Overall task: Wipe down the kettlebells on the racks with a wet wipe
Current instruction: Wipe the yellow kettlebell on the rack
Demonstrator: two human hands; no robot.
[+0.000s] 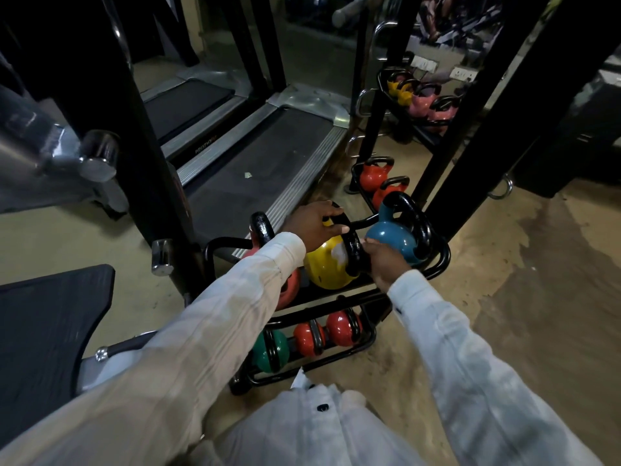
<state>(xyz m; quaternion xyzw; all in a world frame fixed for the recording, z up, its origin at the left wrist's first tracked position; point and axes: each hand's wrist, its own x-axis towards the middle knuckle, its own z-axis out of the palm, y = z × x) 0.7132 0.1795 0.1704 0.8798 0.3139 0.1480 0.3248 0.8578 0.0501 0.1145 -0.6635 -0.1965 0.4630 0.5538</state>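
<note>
Left hand [316, 225] curled around the top of the black handle [351, 243] of the yellow kettlebell [327, 270], fingers wrapped over the bar. Yellow kettlebell sits mid top shelf of the rack [440, 260], between a red kettlebell [289, 287] on its left, mostly hidden by the left sleeve [235, 297], and a blue kettlebell [393, 238] on its right. Long axis runs body to handle, up and right in frame; handle leans toward the blue one, loop seen nearly edge-on.

Right hand [386, 260] at the right side of that handle, fingertips [369, 245] touching the black bar. White wipe [339, 255] shows as a patch on the yellow body just left of the handle. Cannot tell if the right hand pinches the wipe or only presses at the handle; grip hidden behind the bar.

Blue kettlebell handle also points up and right, touching the rack rail.

Lower shelf: green kettlebell [270, 351], then two small red ones [307, 338] [339, 327] in a row, handles up.

Treadmill [255, 169] just beyond the rack. More red kettlebells [373, 176] farther back, yellow and pink ones [423, 99] higher up. Black pad [43, 331] at lower left. Rack stands on the floor [537, 280].
</note>
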